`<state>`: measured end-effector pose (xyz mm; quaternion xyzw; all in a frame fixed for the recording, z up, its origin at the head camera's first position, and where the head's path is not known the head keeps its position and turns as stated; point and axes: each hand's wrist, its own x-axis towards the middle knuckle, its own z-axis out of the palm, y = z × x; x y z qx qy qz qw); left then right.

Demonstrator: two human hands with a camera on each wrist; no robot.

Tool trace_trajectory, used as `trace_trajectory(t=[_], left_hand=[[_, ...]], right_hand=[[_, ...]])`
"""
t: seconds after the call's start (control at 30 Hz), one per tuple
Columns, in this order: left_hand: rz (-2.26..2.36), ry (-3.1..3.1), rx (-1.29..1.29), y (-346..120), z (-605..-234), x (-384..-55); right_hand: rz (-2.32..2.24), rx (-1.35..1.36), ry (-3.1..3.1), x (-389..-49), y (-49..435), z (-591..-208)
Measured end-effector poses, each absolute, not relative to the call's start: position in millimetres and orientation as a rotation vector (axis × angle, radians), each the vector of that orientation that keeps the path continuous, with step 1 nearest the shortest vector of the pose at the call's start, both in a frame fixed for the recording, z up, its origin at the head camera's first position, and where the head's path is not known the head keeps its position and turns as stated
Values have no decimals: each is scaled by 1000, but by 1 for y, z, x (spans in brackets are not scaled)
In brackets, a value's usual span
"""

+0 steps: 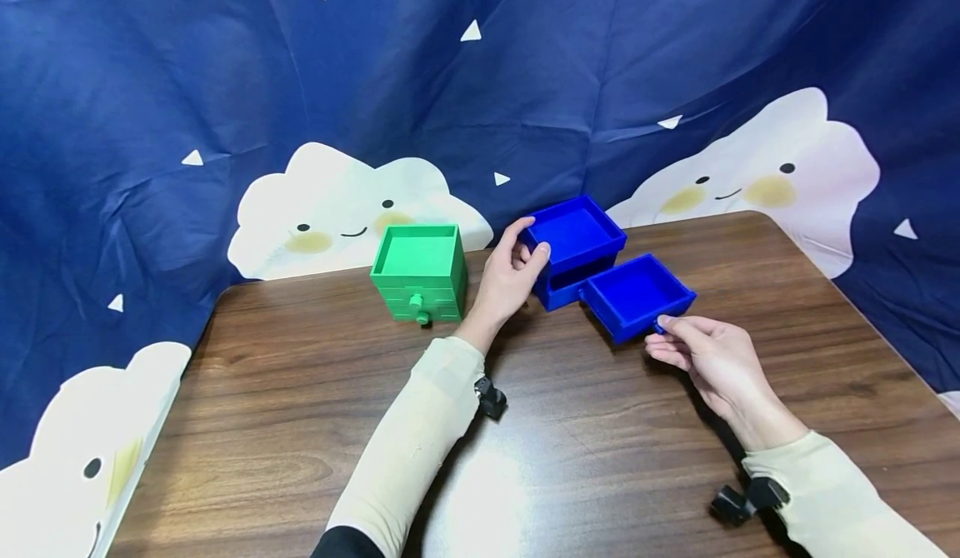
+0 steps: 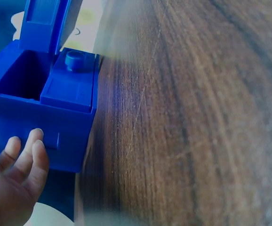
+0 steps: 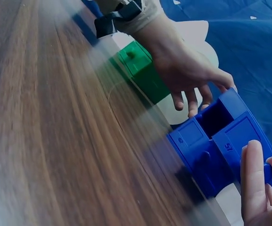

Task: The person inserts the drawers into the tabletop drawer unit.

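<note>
A blue mini drawer cabinet (image 1: pixel 573 233) with a shallow tray top stands toward the back of the table. My left hand (image 1: pixel 506 279) grips its left side, the thumb by the front corner and the other fingers along the side wall. My right hand (image 1: pixel 716 358) pinches the small round knob of a blue drawer (image 1: pixel 637 291), which is out in front of the cabinet with nothing inside. Its rear end sits close by the dark upper opening. The lower drawer (image 2: pixel 70 84) is closed, its knob showing in the left wrist view.
A green mini drawer cabinet (image 1: pixel 420 262) with two knobs stands left of my left hand, its drawers closed. The brown wooden table (image 1: pixel 300 408) ends at the back against a dark blue cloth (image 1: pixel 420 75) printed with clouds and triangles.
</note>
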<state>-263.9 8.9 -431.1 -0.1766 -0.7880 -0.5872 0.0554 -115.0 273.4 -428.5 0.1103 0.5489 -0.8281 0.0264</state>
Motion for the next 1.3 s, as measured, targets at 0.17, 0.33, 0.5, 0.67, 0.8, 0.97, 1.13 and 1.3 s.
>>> trace_trajectory(t=[0.17,0.33,0.5,0.67,0.8,0.97,1.13,1.3], left_hand=[[-1789,-2390,-538,9,-431,-265],[-1792,-2381,-537,9,-432,-264],[-1797,-2381,-536,8,-431,-263],[-1793,-2392,-531,7,-430,-262],[-1790,-2396,-525,7,-430,-262],[-1796,-2398,-520,8,-430,-262],[-1794,-2414,-515,8,-430,-262],[-1793,-2427,-510,8,-430,-262]], right_hand=[[-2553,345,1708,-116,267,-429],[-2541,348,1722,-118,260,-429],[-2523,350,1740,-119,255,-427],[-2513,352,1750,-120,251,-426],[-2498,363,1760,-121,247,-425],[-2501,361,1762,-123,242,-425],[-2515,345,1748,-124,237,-426],[-2519,338,1760,-124,233,-426]])
